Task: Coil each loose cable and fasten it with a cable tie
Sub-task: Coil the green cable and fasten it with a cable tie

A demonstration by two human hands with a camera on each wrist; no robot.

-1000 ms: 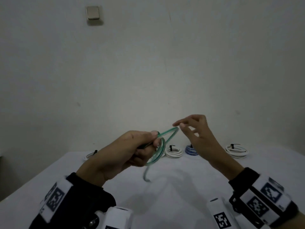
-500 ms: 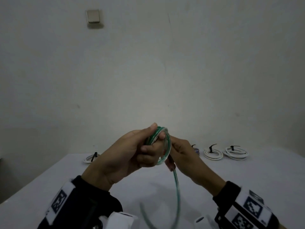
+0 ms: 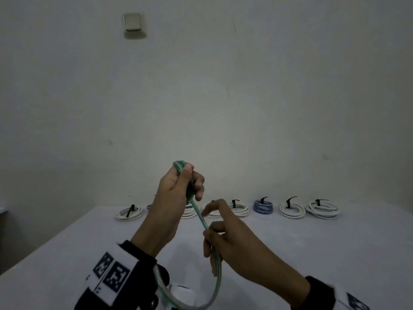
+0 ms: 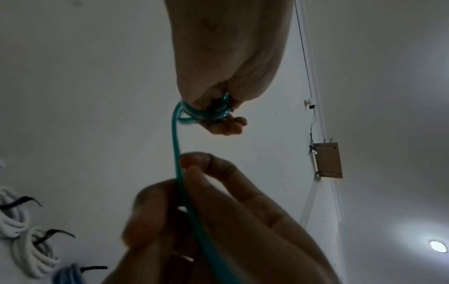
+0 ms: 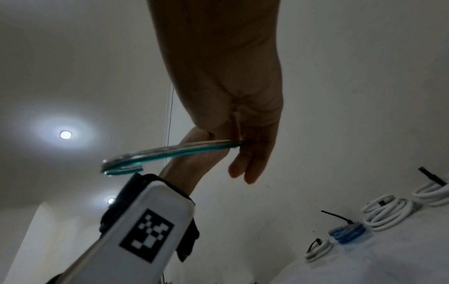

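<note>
A translucent green cable (image 3: pixel 202 220) is in both my hands above the white table (image 3: pixel 312 253). My left hand (image 3: pixel 190 177) is raised with its fingers curled round the small coil (image 4: pixel 204 113) of several turns. From there the loose tail runs down through my right hand (image 3: pixel 212 231), which pinches it between thumb and fingers (image 4: pixel 192 169) a short way below the coil. Below that hand the tail swings in a low loop (image 3: pixel 214 294) back toward my left wrist. In the right wrist view the cable (image 5: pixel 175 151) crosses the palm of my right hand (image 5: pixel 243 169).
A row of tied coils lies along the table's far edge against the wall: white ones (image 3: pixel 291 210) with black ties and a blue one (image 3: pixel 263 208). Some sit behind my left arm. A wall switch (image 3: pixel 132 22) is high up on the left.
My left hand has risen and turned the coil upright. My right hand has come out from behind the coil and slid down the loose tail toward me, pulling it straighter.
</note>
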